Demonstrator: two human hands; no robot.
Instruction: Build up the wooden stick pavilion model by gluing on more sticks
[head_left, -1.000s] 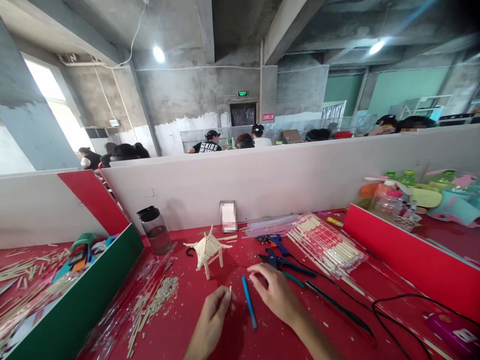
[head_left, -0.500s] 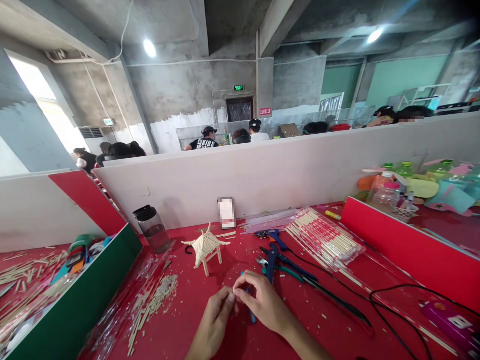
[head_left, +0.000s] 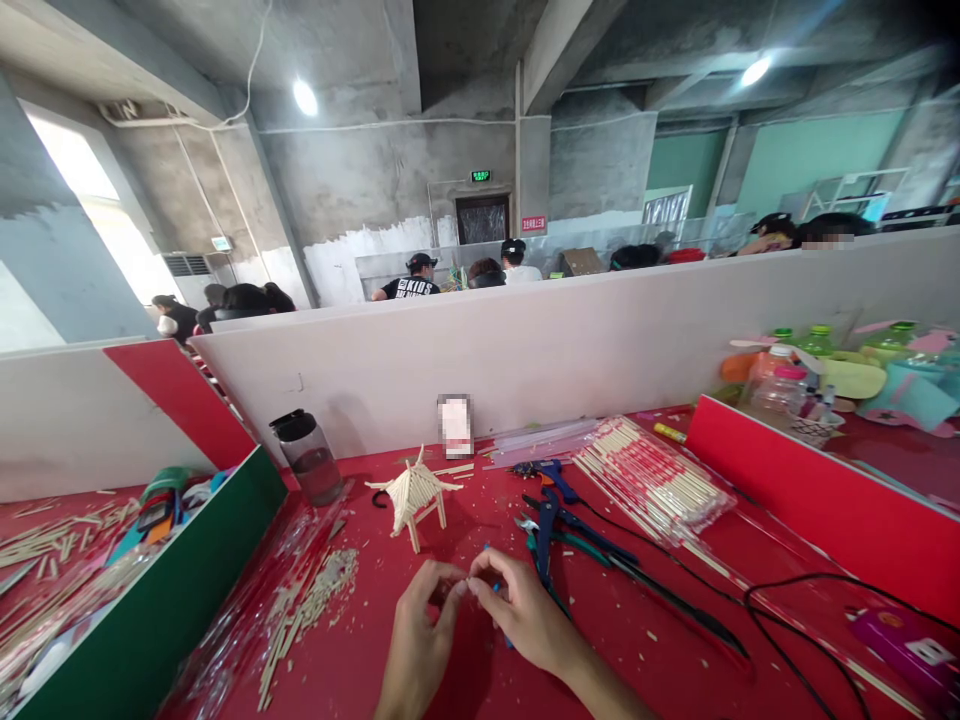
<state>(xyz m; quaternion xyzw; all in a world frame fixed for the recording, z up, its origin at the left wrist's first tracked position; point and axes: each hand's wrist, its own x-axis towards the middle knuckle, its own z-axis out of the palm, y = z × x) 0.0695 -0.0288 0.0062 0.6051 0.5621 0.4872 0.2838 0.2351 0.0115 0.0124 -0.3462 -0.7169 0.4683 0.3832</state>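
My left hand (head_left: 424, 635) and my right hand (head_left: 521, 615) meet fingertip to fingertip above the red table, both pinched closed. Whatever lies between the fingertips is too small to make out. Just beyond them stands a small pavilion of pale sticks (head_left: 416, 495) with a pointed roof and thin legs. A blue object (head_left: 508, 640) lies partly hidden beneath my right hand. Right of my hands rest blue-handled cutters (head_left: 550, 530) and green-handled pliers (head_left: 585, 547). A blue glue gun (head_left: 553, 475) lies behind them.
A dark-lidded bottle (head_left: 307, 460) stands back left, and stick offcuts (head_left: 322, 590) lie left of my hands. Packed sticks (head_left: 652, 475), a black cable (head_left: 780, 580) and a purple device (head_left: 900, 650) are at right. Green (head_left: 165, 590) and red (head_left: 817, 500) dividers flank the workspace.
My left hand has shifted slightly left and its fingers are more arched. My right hand's fingers have also bent a little more, with the fingertips still together. The view has moved slightly.
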